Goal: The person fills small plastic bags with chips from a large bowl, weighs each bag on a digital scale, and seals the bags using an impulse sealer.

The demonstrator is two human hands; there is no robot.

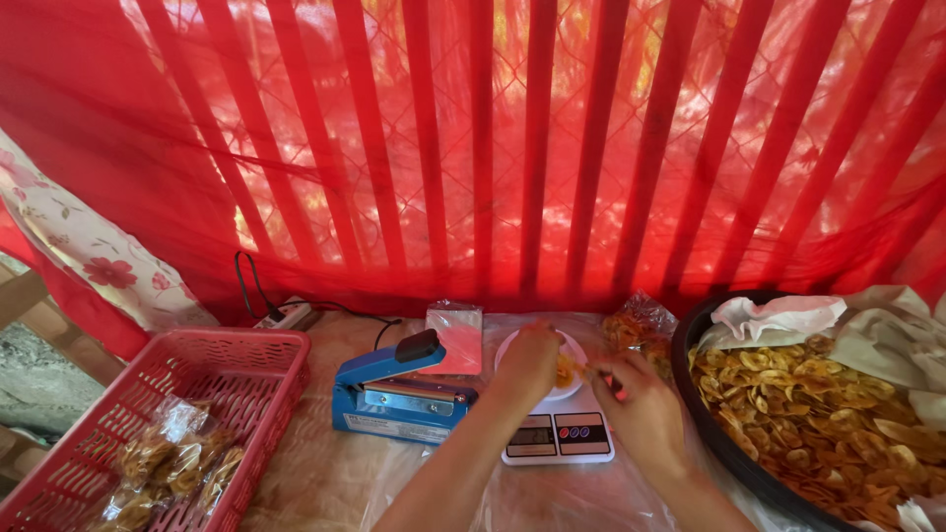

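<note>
Weighing looks to be the step in hand: chips are being portioned over the small white digital kitchen scale [558, 433] at the middle of the plastic-covered table [325, 483]. Largest first: the wide dark round basin of yellow fried banana chips [803, 414] sits at the right, cloth-lined at its rim, and the red slatted plastic basket [212, 379] with sealed chip packets stands well apart at the left. Between them, the blue impulse heat sealer [399, 389] waits just beside the scale. The left hand [529, 361] is curled over the clear bag of chips on the white dish [564, 369] atop the scale, fingers closed on it. The right hand [645, 409] is loosely cupped, pinching something small and reddish; what it is, I can't tell. The next move, I'd judge, calls for small, careful changes to the portion.
</note>
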